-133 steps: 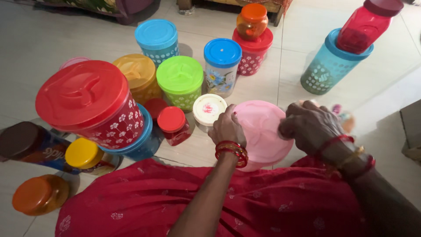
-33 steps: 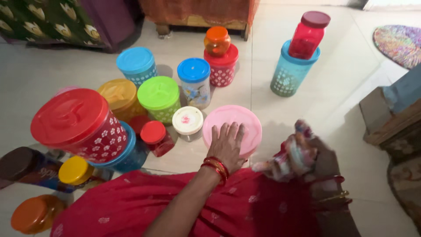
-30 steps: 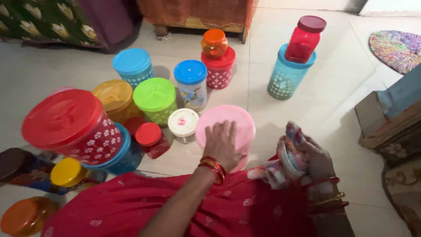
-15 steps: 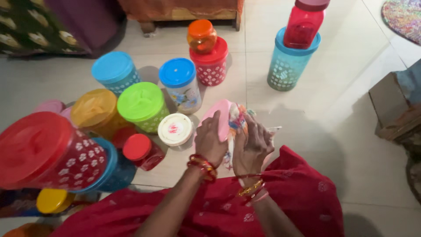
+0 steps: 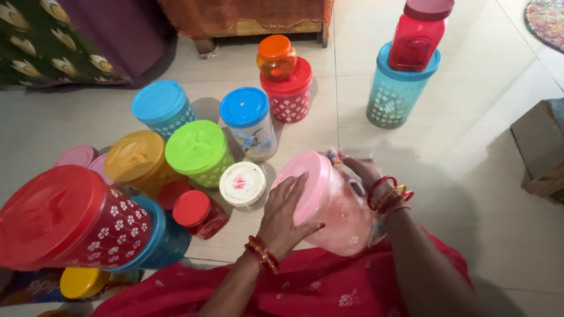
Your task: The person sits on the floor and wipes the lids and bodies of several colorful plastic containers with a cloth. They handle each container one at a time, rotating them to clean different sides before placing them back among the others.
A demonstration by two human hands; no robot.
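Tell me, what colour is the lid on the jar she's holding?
Pink. The lid on the held jar shows in the head view.

Pink jar (image 5: pixel 338 208) tipped on its side above the red lap.

The jar is translucent pink plastic with small white flower prints on its wall and a solid pink lid (image 5: pixel 308 183) closed on its mouth. It lies tilted, lid facing left and slightly up, base toward the right. A patterned cloth (image 5: pixel 346 170) shows bunched against its upper far side. The jar is off the floor, just right of the white-lidded jar.
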